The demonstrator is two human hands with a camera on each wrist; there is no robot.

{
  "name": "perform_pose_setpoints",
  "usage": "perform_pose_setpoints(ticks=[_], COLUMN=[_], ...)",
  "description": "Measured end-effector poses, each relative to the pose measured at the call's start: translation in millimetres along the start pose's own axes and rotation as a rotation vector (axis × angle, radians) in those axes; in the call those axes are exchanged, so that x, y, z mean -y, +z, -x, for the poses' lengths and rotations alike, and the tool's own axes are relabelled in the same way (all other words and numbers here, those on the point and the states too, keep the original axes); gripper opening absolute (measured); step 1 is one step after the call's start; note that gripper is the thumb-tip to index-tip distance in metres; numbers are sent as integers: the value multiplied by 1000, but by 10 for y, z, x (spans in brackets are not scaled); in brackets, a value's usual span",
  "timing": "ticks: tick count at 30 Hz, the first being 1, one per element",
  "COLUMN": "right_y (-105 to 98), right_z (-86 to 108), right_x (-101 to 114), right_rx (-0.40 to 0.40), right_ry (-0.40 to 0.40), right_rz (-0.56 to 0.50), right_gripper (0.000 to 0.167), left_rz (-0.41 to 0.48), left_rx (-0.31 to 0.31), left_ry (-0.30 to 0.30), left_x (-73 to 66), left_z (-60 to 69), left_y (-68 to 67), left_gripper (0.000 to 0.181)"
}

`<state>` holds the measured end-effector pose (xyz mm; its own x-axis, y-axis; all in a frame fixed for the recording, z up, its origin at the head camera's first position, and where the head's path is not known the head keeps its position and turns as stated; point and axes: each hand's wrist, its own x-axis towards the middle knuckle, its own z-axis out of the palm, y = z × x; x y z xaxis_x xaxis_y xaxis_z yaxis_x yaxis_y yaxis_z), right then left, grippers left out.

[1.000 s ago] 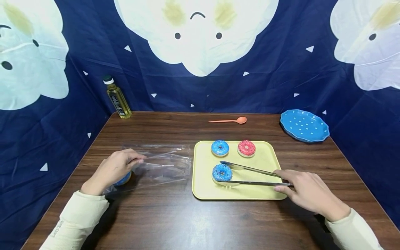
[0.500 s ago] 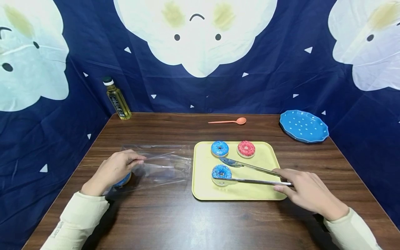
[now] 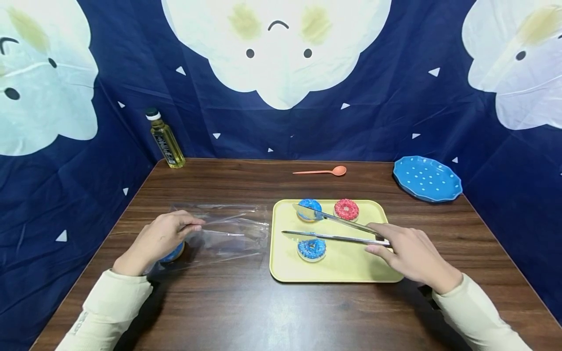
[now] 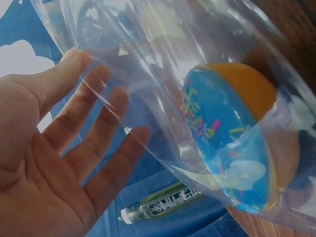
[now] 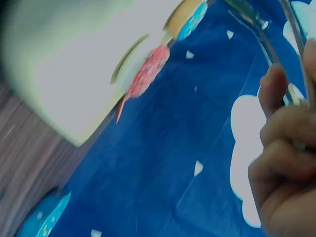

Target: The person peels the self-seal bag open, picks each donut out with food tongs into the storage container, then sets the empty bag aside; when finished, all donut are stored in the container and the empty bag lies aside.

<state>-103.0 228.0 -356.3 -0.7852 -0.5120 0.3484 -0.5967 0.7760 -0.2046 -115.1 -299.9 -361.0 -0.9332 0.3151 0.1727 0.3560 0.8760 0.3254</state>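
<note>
My left hand (image 3: 160, 239) pinches the edge of a clear plastic bag (image 3: 237, 239) between thumb and index finger. Inside that bag lies a blue-iced donut (image 4: 219, 133) with sprinkles, mostly hidden under the hand in the head view. A pair of metal tongs (image 3: 338, 238) is gripped by my right hand (image 3: 410, 253), its arms spread with nothing between them. One tong arm passes over the back blue donut (image 3: 311, 203); the other crosses just behind the front blue donut (image 3: 312, 249). A red donut (image 3: 346, 208) sits at the back of the yellow tray (image 3: 351, 274).
An oil bottle (image 3: 168, 145) stands at the back left corner of the wooden table (image 3: 246, 312). Near the back edge lies an orange spoon (image 3: 338, 170). A blue dotted plate (image 3: 426, 179) is at the back right. Dark blue cloth (image 3: 210, 117) surrounds the table on three sides.
The tongs spread off the front blue donut, then moved back and left toward the back blue donut with my right hand. My left hand and the bag stayed put.
</note>
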Motion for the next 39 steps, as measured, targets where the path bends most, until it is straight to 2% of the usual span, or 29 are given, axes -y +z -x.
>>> perform_pose_setpoints(ticks=[5, 9, 13, 20, 24, 28, 32, 36, 39], right_y=[74, 144, 240, 408, 457, 484, 471, 446, 442], right_z=[-224, -426, -631, -930, -1092, -1188, -1234, -1279, -1310], right_x=[152, 275, 377, 500, 568, 605, 607, 601, 605], right_rx=[-19, 4, 48, 153, 204, 250, 310, 405, 452], right_ry=[-11, -41, -89, -132, -144, -149, -123, -91, -100], right_rz=[46, 57, 40, 33, -3, -8, -7, -7, -10], right_gripper=[33, 36, 30, 37, 25, 26, 36, 60, 64], left_rz=[-1, -11, -18, -5, -7, -7, -10, -17, -19], left_rx=[-6, -10, -15, -11, -15, 0, 11, 13, 18], left_ry=[3, -2, -7, -4, -7, -19, -21, -15, -21], left_x=[7, 21, 24, 13, 13, 15, 17, 9, 4], left_z=[8, 4, 7, 19, 23, 20, 13, 4, 1], left_y=[-5, -2, 4, 3, 2, 8, 11, 11, 22], left_gripper=[18, 18, 18, 19, 19, 19, 19, 19, 19])
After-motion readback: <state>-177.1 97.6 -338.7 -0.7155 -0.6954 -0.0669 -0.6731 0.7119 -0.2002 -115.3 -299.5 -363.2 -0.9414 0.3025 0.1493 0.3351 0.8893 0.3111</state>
